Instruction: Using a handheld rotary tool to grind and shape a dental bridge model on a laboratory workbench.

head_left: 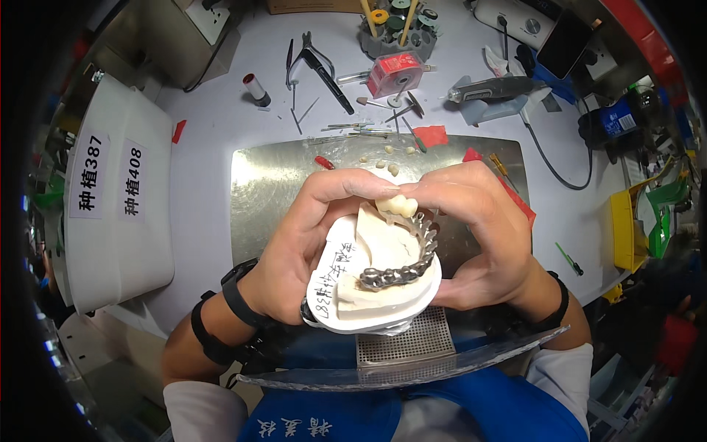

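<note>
A plaster dental model [392, 247] on a white base is held up in front of me, tilted. Around its arch runs a dark metal tooth framework [398, 276]. At the far end of the arch sits a short row of tooth-coloured crowns [398, 205]. My left hand [291, 239] is wrapped round the model's left side, one fingertip at the crowns. From the other side my right hand [482, 228] grips the model, a fingertip pressing by the same crowns. The undersides of both hands are hidden. Several loose crowns [389, 149] lie just beyond my fingers.
Below the hands is a metal tray [265, 184]; a perforated grille [407, 340] and clear shield [412, 370] are nearest me. Pliers [308, 50], burs [361, 130], a bur holder [400, 37] and rotary handpiece [492, 90] lie beyond. A white bin [125, 243] stands left.
</note>
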Demonstrator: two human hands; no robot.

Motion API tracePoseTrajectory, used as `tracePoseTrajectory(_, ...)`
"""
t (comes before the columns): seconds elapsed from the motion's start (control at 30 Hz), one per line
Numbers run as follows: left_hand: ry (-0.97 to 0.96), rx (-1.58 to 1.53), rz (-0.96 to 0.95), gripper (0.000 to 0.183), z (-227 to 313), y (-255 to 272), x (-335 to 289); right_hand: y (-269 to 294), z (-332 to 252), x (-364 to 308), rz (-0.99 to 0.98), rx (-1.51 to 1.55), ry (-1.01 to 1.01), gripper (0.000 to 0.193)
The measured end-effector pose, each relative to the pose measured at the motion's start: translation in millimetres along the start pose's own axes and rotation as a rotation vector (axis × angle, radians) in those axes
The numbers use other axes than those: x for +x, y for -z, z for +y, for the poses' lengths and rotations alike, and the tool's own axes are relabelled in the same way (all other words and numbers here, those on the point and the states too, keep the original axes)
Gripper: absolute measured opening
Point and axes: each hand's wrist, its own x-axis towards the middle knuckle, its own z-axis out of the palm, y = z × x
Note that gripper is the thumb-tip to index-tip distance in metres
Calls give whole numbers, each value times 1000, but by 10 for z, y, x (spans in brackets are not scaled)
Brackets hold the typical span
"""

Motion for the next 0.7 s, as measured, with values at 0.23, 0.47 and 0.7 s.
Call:
tracePoseTrajectory(0.23,81,98,17,97,63,-2,-7,22,4,-1,42,-26,113,72)
tracePoseTrajectory(0.47,29,215,-43,99,95,17,1,29,-14,-25,52,-28,132,73)
tracePoseTrajectory(0.7,164,539,127,89,205,21,48,307,161,5,-173,-233,3,67)
